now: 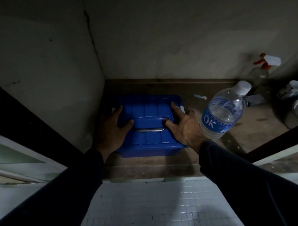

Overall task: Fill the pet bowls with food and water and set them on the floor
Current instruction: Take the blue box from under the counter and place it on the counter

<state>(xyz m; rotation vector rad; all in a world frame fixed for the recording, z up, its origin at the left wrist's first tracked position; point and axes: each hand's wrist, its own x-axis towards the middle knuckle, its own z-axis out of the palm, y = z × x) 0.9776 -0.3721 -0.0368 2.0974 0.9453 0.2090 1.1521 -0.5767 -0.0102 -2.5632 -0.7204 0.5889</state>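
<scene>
Blue lidded storage box (151,128) sits on the cupboard floor (148,163), back in the left corner; my left hand (113,130) and right hand (183,126) lie spread on its lid, fingers straight, gripping nothing. Capped water bottle (224,110) just right of my right hand; whether they touch, can't tell

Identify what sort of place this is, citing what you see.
Probably a low household storage cupboard at floor level: a lidded blue box, a water bottle and a spray bottle sit inside, beyond white floor tiles.
</scene>
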